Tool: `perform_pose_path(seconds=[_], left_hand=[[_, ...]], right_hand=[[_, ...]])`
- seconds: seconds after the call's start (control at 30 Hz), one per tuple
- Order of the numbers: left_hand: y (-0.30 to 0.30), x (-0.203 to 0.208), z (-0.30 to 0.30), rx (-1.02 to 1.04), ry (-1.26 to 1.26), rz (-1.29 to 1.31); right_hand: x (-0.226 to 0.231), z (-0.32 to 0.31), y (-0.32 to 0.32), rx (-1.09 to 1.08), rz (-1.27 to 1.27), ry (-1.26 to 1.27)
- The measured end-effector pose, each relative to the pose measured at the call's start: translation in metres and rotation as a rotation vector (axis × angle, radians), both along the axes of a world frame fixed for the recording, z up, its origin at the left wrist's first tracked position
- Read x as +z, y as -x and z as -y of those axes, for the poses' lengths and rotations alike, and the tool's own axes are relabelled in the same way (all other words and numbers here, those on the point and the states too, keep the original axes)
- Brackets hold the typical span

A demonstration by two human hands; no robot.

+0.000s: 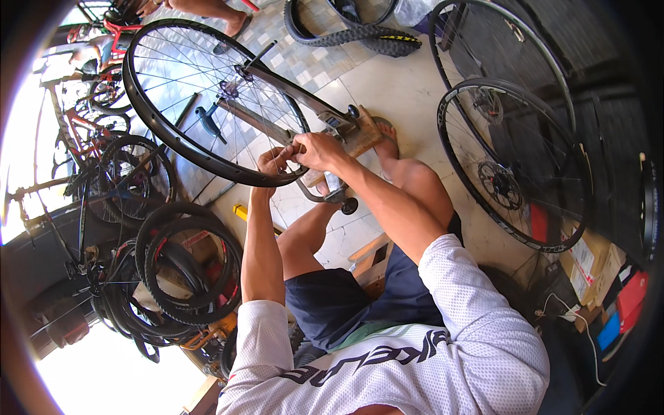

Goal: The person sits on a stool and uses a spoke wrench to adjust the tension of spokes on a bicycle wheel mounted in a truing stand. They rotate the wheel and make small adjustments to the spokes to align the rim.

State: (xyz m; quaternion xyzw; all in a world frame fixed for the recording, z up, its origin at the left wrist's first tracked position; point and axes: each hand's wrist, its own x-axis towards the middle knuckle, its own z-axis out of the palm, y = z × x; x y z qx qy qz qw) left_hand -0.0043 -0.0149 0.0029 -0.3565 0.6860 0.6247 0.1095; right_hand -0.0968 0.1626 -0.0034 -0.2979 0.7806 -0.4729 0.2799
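Observation:
A bare bicycle wheel (160, 133) with a black rim and thin spokes stands tilted in a metal truing stand (299, 91). Its hub (230, 88) sits between the stand's two arms. At the rim's near edge, my left hand (274, 160) has its fingers curled together by the spokes. Close beside it, my right hand (319, 151) pinches at the same spot, its fingertips almost meeting the left ones. Whatever lies in the fingers is too small and covered to name. A dark teal T-shaped tool (209, 123) shows through the spokes.
Two wheels with disc rotors (499, 185) lean at my right. Loose tyres (332, 36) lie on the far floor, and several more tyres (162, 277) are heaped at left near parked bicycles (83, 173). Another person's leg (216, 10) shows at top. Cardboard boxes (588, 266) stand lower right.

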Motion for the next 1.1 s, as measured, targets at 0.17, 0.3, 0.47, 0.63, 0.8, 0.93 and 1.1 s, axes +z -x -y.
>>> perform_pose_path(seconds=[0.17, 0.3, 0.47, 0.63, 0.8, 0.93, 1.1], left_hand=[[0.01, -0.002, -0.014, 0.069, 0.202, -0.008], [0.008, 0.003, -0.018, 0.178, 0.058, -0.031], [0.019, 0.019, -0.038, 0.249, -0.034, -0.057], [0.011, 0.014, -0.025, 0.185, 0.073, -0.079], [0.008, 0.001, -0.015, 0.171, 0.177, -0.089], [0.002, 0.001, -0.013, 0.18, 0.114, -0.148], [-0.011, 0.002, -0.01, 0.324, 0.084, -0.202]], right_hand=[[-0.004, -0.003, 0.005, -0.029, 0.052, -0.057], [0.01, 0.001, -0.003, -0.053, -0.099, -0.139], [0.009, 0.008, -0.012, -0.111, -0.378, -0.235], [0.015, 0.012, -0.014, -0.058, -0.423, -0.282], [0.021, 0.011, -0.01, -0.014, -0.421, -0.261], [0.013, 0.012, -0.007, -0.024, -0.393, -0.183], [-0.001, 0.016, -0.004, 0.036, -0.171, -0.164]])
